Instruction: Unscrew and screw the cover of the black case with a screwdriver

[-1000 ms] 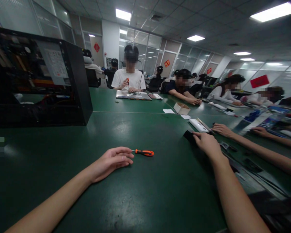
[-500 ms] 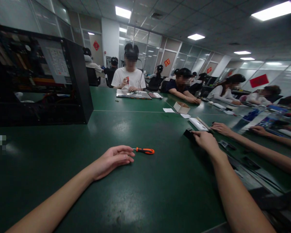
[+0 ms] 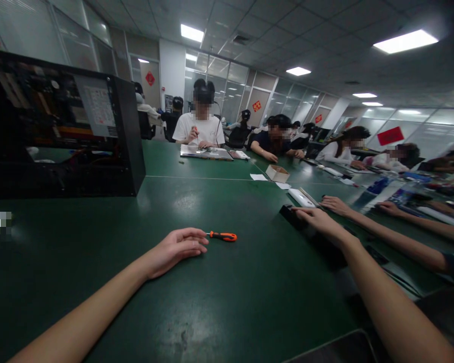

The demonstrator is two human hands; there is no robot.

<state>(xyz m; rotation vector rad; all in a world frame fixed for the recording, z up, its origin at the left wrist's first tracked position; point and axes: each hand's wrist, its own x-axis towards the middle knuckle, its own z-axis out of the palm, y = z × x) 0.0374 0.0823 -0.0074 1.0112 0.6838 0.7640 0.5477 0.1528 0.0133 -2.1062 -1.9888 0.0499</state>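
1. Two bare forearms stretch out over a green desk (image 3: 212,312).
2. The person's left hand (image 3: 177,249) lies flat near the desk's middle, fingers loosely together and holding nothing; its fingertips sit just beside the metal tip of an orange-handled screwdriver (image 3: 222,236) lying on the desk.
3. The right hand (image 3: 318,219) rests palm down toward the right edge, fingers extended onto a flat black object (image 3: 289,214), not gripping it.
4. A black computer case (image 3: 60,131) stands at the far left.
5. A co-worker's hand (image 3: 335,204) rests just beyond the right hand.
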